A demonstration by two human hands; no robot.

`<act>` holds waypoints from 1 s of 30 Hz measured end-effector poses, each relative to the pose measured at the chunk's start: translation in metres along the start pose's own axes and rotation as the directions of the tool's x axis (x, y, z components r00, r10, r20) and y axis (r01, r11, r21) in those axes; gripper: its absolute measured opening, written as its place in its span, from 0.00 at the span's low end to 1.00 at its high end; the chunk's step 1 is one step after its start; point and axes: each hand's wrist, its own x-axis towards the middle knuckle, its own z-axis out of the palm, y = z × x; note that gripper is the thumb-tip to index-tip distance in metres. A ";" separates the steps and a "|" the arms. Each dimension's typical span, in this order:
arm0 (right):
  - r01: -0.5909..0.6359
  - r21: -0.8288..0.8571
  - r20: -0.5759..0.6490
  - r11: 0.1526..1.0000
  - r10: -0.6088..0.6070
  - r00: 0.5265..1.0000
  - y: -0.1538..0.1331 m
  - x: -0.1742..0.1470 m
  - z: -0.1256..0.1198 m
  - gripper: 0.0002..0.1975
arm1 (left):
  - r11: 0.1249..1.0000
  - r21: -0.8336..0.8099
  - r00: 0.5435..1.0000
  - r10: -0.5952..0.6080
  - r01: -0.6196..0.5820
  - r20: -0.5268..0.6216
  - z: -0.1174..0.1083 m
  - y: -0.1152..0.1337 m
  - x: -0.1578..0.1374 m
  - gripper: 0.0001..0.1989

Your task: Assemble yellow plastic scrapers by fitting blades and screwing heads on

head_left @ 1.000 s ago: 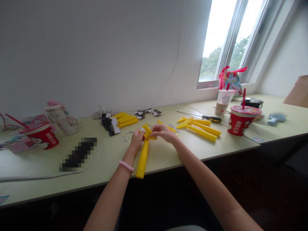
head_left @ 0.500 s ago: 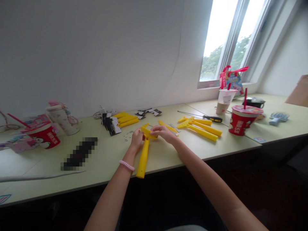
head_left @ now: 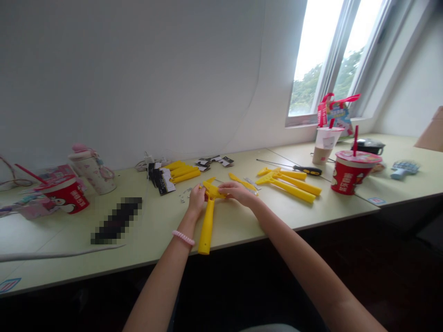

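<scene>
Between my hands is a yellow plastic scraper [head_left: 207, 221], its wide head away from me and its handle pointing back over the table's front edge. My left hand [head_left: 197, 199] grips the left side of the head, with the fingertips partly hidden. At the right side of the head, my right hand [head_left: 235, 191] pinches it between thumb and fingers. Small metal screws [head_left: 184, 194] lie scattered left of my left hand. Just beyond my right hand rest a loose yellow head piece [head_left: 238, 179] and a small clear packet [head_left: 250, 183].
Yellow scrapers [head_left: 289, 184] and a long screwdriver [head_left: 306, 170] lie to the right, near a red cup [head_left: 351, 177]. Yellow handles [head_left: 185, 173] and black-and-white cards [head_left: 162, 181] are piled behind. On the left stand a bottle [head_left: 95, 173] and another red cup [head_left: 69, 196].
The whole view has shifted slightly, so things appear a little further right. Both hands keep their hold on the yellow scraper, with hardly any other movement.
</scene>
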 end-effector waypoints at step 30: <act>-0.032 0.157 0.010 0.987 0.031 0.999 0.015 0.007 0.002 0.12 | 0.903 -0.358 0.964 -0.264 0.237 -0.026 0.003 0.014 -0.007 0.11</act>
